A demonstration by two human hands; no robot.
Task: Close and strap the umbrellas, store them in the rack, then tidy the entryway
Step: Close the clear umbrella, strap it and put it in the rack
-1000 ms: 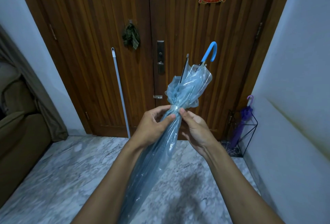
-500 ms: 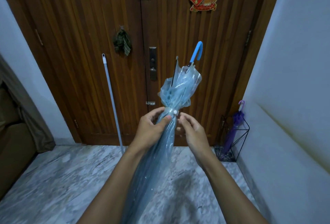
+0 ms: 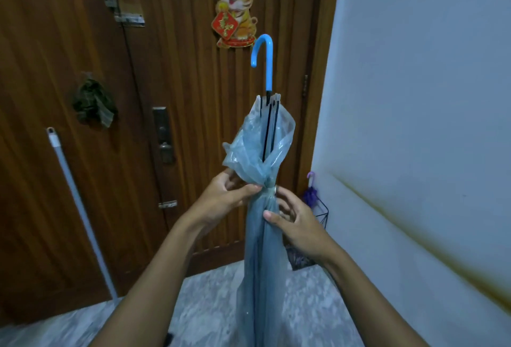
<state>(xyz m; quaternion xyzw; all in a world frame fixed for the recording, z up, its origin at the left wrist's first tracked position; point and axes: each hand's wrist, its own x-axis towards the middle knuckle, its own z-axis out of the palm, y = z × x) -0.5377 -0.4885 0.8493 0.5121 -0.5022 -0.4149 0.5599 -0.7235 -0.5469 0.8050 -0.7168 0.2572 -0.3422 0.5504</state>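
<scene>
A folded translucent blue umbrella [image 3: 262,258] stands nearly upright in front of me, its light-blue hooked handle [image 3: 266,62] pointing up. A strap cinches the canopy at mid-height. My left hand [image 3: 225,200] pinches the canopy at the strap from the left. My right hand [image 3: 297,221] holds the canopy just below the strap, thumb across the front. A purple umbrella [image 3: 311,193] stands in the black wire rack [image 3: 322,215] in the corner by the right wall, mostly hidden behind my right hand.
The brown wooden door [image 3: 179,98] fills the background with a lock plate [image 3: 163,134] and a tiger decoration [image 3: 235,6]. A grey-white pole [image 3: 80,208] leans on the door at left. A white wall [image 3: 414,98] is close on the right. The floor is marble [image 3: 199,305].
The view has moved closer to the door and rightward. The umbrella has swung from tilted to almost upright. My right hand has slid to just below the strap.
</scene>
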